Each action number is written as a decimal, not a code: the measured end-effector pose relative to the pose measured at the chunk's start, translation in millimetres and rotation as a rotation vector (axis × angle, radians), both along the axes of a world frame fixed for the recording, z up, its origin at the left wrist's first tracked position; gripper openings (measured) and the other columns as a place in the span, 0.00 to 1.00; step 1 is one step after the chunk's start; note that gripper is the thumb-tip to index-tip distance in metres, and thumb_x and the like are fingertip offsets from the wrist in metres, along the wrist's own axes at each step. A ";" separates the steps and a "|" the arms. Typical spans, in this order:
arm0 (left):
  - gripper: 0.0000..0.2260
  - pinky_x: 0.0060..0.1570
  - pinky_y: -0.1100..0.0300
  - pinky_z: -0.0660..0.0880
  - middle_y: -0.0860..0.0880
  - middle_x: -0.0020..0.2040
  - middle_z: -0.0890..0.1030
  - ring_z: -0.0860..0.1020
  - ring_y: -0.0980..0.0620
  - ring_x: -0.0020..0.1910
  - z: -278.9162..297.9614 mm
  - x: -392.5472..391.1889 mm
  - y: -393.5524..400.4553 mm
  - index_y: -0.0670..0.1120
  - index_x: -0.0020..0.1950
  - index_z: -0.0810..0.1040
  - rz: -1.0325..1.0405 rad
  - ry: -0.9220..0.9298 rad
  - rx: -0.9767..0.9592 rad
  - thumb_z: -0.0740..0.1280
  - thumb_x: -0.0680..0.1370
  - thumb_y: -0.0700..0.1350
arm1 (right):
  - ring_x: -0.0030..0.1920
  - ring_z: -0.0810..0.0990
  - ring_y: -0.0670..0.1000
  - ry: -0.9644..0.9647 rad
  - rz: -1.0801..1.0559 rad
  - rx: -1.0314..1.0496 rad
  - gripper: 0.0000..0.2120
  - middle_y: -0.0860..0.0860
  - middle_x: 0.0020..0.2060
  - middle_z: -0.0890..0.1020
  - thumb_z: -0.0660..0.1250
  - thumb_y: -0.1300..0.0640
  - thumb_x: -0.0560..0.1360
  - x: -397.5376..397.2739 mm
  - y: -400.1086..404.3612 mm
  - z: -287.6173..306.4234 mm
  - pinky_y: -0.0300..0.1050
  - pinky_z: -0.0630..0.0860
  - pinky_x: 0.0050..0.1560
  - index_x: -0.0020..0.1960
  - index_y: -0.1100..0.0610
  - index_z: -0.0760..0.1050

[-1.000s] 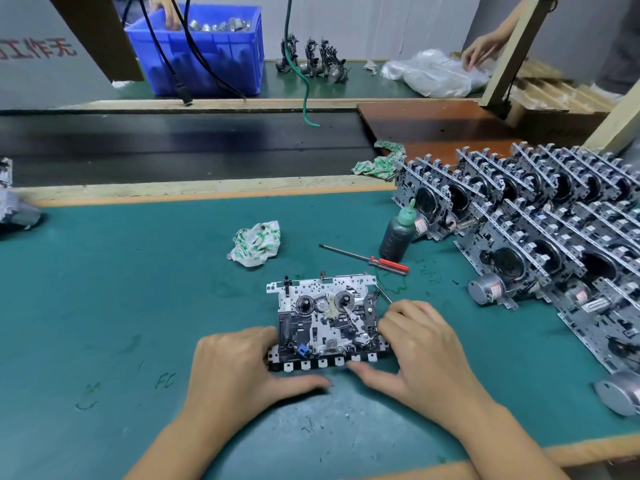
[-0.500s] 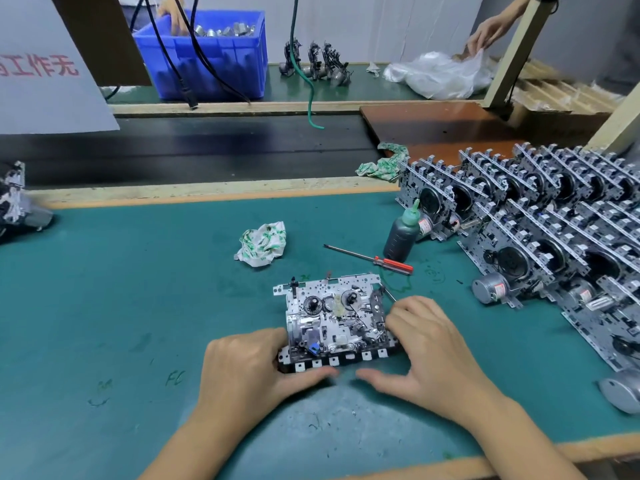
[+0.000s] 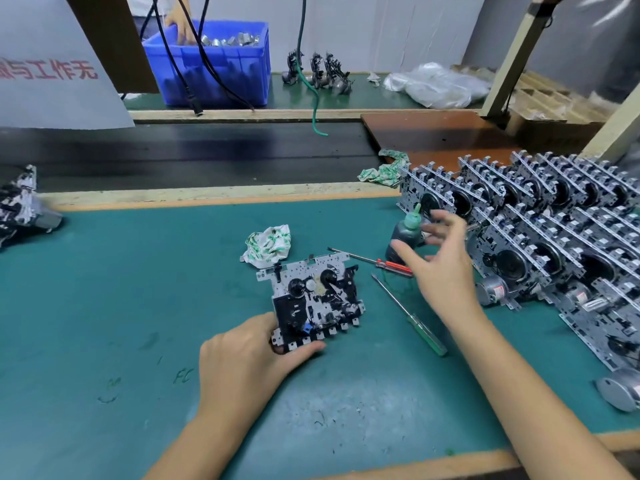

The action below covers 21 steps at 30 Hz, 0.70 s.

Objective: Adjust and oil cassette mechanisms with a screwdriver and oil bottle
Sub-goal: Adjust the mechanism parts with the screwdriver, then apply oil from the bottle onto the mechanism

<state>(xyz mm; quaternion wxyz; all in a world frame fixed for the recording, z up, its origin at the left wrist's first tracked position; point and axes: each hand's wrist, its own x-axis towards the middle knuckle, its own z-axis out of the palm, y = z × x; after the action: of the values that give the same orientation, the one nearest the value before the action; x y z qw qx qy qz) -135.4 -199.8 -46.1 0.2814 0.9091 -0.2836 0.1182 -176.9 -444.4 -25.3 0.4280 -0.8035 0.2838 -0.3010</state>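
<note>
A cassette mechanism (image 3: 313, 296) lies flat on the green mat (image 3: 121, 306). My left hand (image 3: 249, 355) grips its near left corner, thumb along the front edge. My right hand (image 3: 438, 258) hovers above the mat with fingers spread, just right of the dark oil bottle (image 3: 403, 237) with its green cap, and holds nothing. A red-handled screwdriver (image 3: 379, 262) lies behind the mechanism. A green-handled screwdriver (image 3: 410, 315) lies to its right, under my right forearm's line.
Rows of stacked cassette mechanisms (image 3: 554, 237) fill the right side. A crumpled cloth (image 3: 268, 242) sits behind the mechanism. Beyond the mat runs a black conveyor belt (image 3: 190, 154); a blue bin (image 3: 214, 60) with another person's hand stands behind it. A small motor (image 3: 620, 393) lies near right.
My right hand has let go of the mechanism and risen toward the oil bottle. The green-handled screwdriver is now uncovered. My left hand still holds the mechanism, which has turned slightly.
</note>
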 end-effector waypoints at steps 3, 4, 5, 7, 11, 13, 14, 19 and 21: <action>0.24 0.20 0.59 0.68 0.53 0.21 0.73 0.75 0.50 0.22 0.4 -0.8 0.1 0.53 0.30 0.78 0.035 -0.002 0.026 0.60 0.62 0.73 | 0.59 0.71 0.52 0.144 -0.009 0.062 0.27 0.53 0.60 0.73 0.74 0.53 0.70 23.0 -6.6 -6.0 0.42 0.65 0.56 0.64 0.56 0.65; 0.25 0.20 0.59 0.68 0.53 0.20 0.73 0.75 0.50 0.22 0.8 -0.7 0.3 0.53 0.29 0.78 0.039 0.002 0.035 0.61 0.62 0.74 | 0.59 0.71 0.54 0.174 -0.038 0.052 0.25 0.56 0.59 0.74 0.73 0.53 0.71 26.9 -7.3 -8.3 0.42 0.64 0.54 0.62 0.57 0.66; 0.26 0.20 0.59 0.67 0.53 0.20 0.72 0.75 0.49 0.22 0.6 -0.8 0.6 0.53 0.29 0.77 0.040 0.003 0.046 0.64 0.62 0.75 | 0.57 0.71 0.55 0.176 -0.059 0.047 0.23 0.57 0.57 0.74 0.73 0.52 0.72 28.1 -6.9 -9.3 0.43 0.64 0.52 0.60 0.58 0.67; 0.23 0.20 0.60 0.66 0.52 0.20 0.72 0.75 0.48 0.21 -0.1 -1.0 -0.1 0.52 0.28 0.77 0.037 0.007 0.106 0.68 0.61 0.72 | 0.53 0.73 0.55 0.083 -0.041 0.068 0.18 0.54 0.52 0.76 0.70 0.52 0.74 24.0 -2.4 -7.5 0.44 0.67 0.50 0.57 0.58 0.67; 0.20 0.21 0.67 0.60 0.53 0.18 0.70 0.74 0.48 0.19 0.9 -1.0 -4.0 0.52 0.27 0.75 0.047 0.017 0.189 0.75 0.58 0.67 | 0.34 0.78 0.48 -0.119 0.083 0.081 0.07 0.44 0.37 0.76 0.59 0.49 0.80 2.1 18.5 6.0 0.36 0.73 0.36 0.58 0.45 0.65; 0.19 0.24 0.70 0.55 0.54 0.18 0.69 0.74 0.49 0.20 2.3 -1.0 -4.6 0.53 0.27 0.75 0.057 0.029 0.185 0.75 0.58 0.67 | 0.27 0.75 0.45 -0.139 0.135 0.131 0.07 0.45 0.32 0.76 0.58 0.47 0.78 -9.0 30.8 9.3 0.43 0.71 0.29 0.55 0.40 0.63; 0.19 0.25 0.70 0.54 0.54 0.18 0.69 0.74 0.49 0.20 2.4 -1.1 -4.5 0.53 0.27 0.75 0.064 0.031 0.186 0.74 0.58 0.68 | 0.27 0.74 0.45 -0.148 0.157 0.145 0.08 0.45 0.31 0.76 0.58 0.47 0.76 -14.0 36.9 8.5 0.45 0.70 0.30 0.52 0.39 0.61; 0.22 0.25 0.65 0.57 0.54 0.23 0.75 0.78 0.48 0.28 1.3 -1.6 -4.2 0.55 0.33 0.80 0.108 0.057 0.210 0.65 0.61 0.73 | 0.29 0.73 0.44 -0.347 0.148 0.263 0.13 0.45 0.33 0.79 0.69 0.53 0.69 -33.4 61.5 -4.8 0.41 0.68 0.33 0.50 0.46 0.68; 0.22 0.25 0.67 0.55 0.54 0.21 0.73 0.78 0.49 0.27 2.2 -1.2 -4.6 0.55 0.33 0.79 0.112 0.058 0.206 0.64 0.62 0.73 | 0.31 0.74 0.43 -0.431 0.132 0.322 0.13 0.46 0.37 0.81 0.73 0.52 0.65 -37.5 63.5 -6.8 0.37 0.70 0.34 0.47 0.46 0.74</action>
<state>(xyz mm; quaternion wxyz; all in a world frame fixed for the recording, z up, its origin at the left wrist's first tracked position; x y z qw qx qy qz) -136.6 -204.4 -44.0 0.1873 0.9507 -0.2348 0.0776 -214.4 -381.0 -32.1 0.6195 -0.6593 0.1777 -0.3874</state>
